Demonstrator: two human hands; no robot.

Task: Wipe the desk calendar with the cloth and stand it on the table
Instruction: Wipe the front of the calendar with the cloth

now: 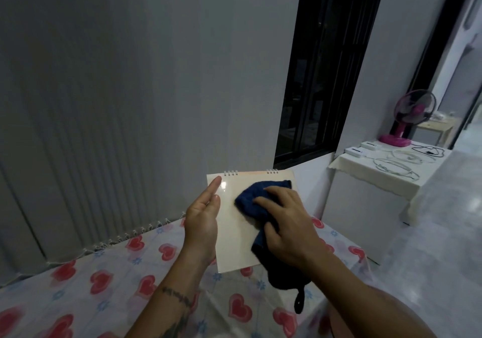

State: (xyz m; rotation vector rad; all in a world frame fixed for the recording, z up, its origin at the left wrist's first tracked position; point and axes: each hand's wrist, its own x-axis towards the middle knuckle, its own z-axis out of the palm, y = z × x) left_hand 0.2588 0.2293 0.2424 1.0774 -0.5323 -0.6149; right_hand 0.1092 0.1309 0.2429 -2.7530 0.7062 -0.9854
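Above heart-print tablecloth (pixel 109 280): desk calendar (pixel 234 238), held aloft; our left hand (pixel 202 217) clasps its left edge; our right hand (pixel 287 223) presses blue cloth (pixel 257 202) against its face, fingers closed over cloth.

The desk calendar (pixel 234 233) is held above the table (pixel 78 285). The left hand (pixel 202 215) is at the calendar's left edge; the cloth (pixel 251 202) lies on its face under the right hand (pixel 287 220). A fan (pixel 409 118) stands far right of the calendar.
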